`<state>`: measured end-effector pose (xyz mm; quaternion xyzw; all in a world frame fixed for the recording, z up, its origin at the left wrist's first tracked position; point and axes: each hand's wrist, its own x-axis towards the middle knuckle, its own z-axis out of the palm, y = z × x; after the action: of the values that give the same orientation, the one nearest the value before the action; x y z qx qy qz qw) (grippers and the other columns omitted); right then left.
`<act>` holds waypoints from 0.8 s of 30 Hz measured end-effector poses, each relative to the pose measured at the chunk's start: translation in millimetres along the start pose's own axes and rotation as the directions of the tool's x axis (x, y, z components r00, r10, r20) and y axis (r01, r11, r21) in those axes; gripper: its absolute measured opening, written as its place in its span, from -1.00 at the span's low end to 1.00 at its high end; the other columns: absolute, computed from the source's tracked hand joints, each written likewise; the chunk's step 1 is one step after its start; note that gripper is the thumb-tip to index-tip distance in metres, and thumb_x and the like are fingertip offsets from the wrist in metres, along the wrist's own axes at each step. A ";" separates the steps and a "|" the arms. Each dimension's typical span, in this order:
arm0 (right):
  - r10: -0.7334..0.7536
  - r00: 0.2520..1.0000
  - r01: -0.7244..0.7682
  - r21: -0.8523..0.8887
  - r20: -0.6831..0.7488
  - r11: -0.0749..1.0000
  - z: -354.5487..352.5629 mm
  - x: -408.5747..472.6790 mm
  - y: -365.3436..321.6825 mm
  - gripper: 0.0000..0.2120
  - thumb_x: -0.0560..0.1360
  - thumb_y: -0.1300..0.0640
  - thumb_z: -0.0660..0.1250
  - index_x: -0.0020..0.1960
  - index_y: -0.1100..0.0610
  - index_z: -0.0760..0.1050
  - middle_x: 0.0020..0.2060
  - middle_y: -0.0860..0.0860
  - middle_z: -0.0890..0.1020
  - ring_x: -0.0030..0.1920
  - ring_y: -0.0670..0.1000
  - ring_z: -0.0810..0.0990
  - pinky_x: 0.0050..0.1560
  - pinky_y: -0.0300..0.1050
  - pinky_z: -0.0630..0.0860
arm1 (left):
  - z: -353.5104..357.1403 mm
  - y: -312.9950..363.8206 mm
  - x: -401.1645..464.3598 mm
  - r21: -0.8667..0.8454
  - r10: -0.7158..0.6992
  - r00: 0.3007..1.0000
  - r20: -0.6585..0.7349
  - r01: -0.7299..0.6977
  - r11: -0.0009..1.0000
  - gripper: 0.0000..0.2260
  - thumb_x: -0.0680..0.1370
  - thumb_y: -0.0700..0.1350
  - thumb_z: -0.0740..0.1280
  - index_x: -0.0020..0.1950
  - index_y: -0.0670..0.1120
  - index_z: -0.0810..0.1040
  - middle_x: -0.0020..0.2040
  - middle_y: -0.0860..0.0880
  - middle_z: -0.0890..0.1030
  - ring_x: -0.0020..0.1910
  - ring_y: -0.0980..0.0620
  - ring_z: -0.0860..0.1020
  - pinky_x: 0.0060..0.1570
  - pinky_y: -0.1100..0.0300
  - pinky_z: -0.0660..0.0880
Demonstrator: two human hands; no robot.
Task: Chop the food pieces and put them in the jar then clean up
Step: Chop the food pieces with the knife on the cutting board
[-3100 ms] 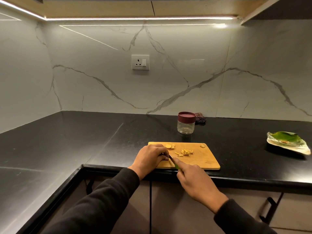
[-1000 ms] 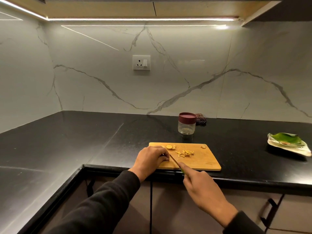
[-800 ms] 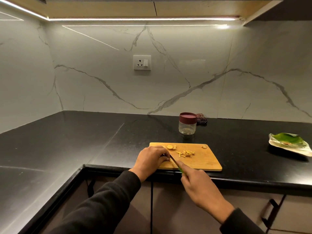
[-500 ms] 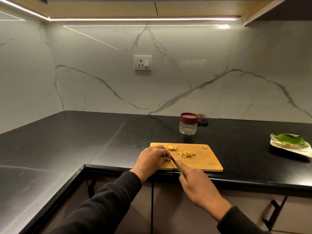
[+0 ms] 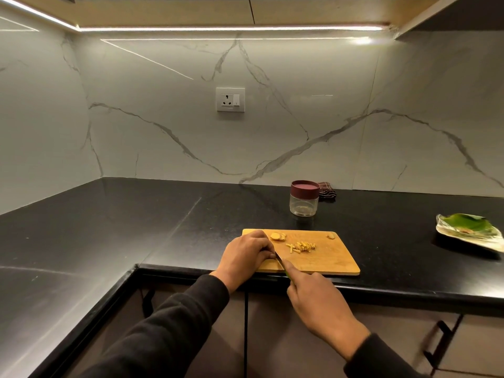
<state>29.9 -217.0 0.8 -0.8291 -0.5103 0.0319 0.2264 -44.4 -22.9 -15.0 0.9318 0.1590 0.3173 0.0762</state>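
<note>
Food pieces, pale yellow: cut sticks (image 5: 302,246) are heaped mid-board on the rectangular wooden chopping board (image 5: 335,261), uncut round slices (image 5: 278,236) lie far-left, and one stray piece (image 5: 331,235) sits at the far-right edge. The left hand (image 5: 244,256) is curled over a piece at the board's left side; what lies under the fingers is hidden. The right hand (image 5: 317,302) is clamped on the green-handled small knife (image 5: 281,261), blade angled toward the left fingertips.

Compared with a second ago, the knife hand has been drawn in slightly and the blade is seated close beside the left fingers; the pile of sticks is unchanged. Judgement: chopping is mid-way, another cut under way, slices remaining.

The clear glass jar with maroon lid (image 5: 304,198) stands on the black stone bench (image 5: 136,222) just beyond the board, lid on, so filling is not yet started. A leaf-shaped green and cream dish (image 5: 471,230) sits far right.
</note>
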 end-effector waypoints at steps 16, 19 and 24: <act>0.059 0.998 -0.057 -0.319 -0.004 0.946 -19.6 -28.6 10.7 -0.38 0.72 0.09 0.04 0.59 -0.33 -0.19 -0.21 -0.05 0.40 -0.35 -0.08 0.30 -0.22 -0.16 0.30 | 2.3 -1.4 1.2 -0.034 -0.033 0.999 0.002 0.033 0.999 -0.91 0.56 0.02 0.42 0.00 0.06 0.68 0.06 0.16 0.61 -0.04 0.18 0.57 -0.07 0.42 0.42; 0.068 0.998 -0.066 -0.348 -0.004 0.935 -18.8 -28.7 11.8 -0.35 0.71 0.14 0.06 0.59 -0.33 -0.20 -0.18 -0.05 0.41 -0.32 -0.06 0.31 -0.20 -0.14 0.31 | 3.4 -1.8 0.9 -0.034 -0.036 0.999 0.006 0.036 0.999 -0.93 0.56 0.02 0.42 0.00 0.08 0.67 0.01 0.16 0.65 -0.05 0.16 0.59 -0.01 0.20 0.57; 0.061 0.998 -0.062 -0.336 -0.013 0.940 -17.1 -28.3 12.4 -0.37 0.71 0.13 0.04 0.58 -0.34 -0.20 -0.19 -0.04 0.44 -0.37 -0.07 0.30 -0.28 -0.15 0.29 | 3.0 -1.7 2.6 -0.029 0.002 0.999 0.049 -0.001 1.000 -0.86 0.59 0.00 0.39 0.12 0.10 0.68 0.11 0.15 0.64 0.06 0.18 0.57 0.11 0.22 0.56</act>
<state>31.6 -251.8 6.0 -0.8710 -0.4819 -0.0497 0.0812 -41.0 -20.6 -16.3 0.9382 0.1517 0.2966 0.0934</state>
